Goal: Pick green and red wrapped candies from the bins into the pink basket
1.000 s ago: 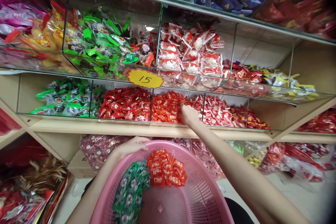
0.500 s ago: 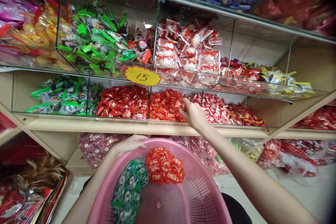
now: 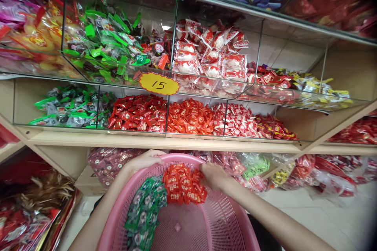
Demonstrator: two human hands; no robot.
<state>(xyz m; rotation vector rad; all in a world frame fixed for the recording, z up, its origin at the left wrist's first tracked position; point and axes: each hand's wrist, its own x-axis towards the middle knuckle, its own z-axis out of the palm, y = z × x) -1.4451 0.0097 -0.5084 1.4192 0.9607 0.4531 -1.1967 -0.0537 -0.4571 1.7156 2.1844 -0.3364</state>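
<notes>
A pink mesh basket (image 3: 224,223) sits low in front of me. My left hand (image 3: 144,160) is closed over its far rim, holding it. Inside lie a pile of orange-red wrapped candies (image 3: 182,184) and a strip of green wrapped candies (image 3: 145,211). My right hand (image 3: 213,174) is in the basket at the right edge of the orange-red pile, fingers curled against the candies; I cannot tell whether any are held. Above, a glass shelf bin (image 3: 190,117) holds the same orange-red candies.
Glass-fronted bins hold green (image 3: 70,106), dark red (image 3: 138,113) and red-white (image 3: 241,121) candies. A yellow tag marked 15 (image 3: 159,83) hangs on the upper shelf. Bagged sweets sit under the wooden shelf edge (image 3: 165,143); red packets are stacked at the lower left.
My right hand left the orange-red candy bin with candy and came down into the basket beside the orange-red pile. The left hand stayed on the rim.
</notes>
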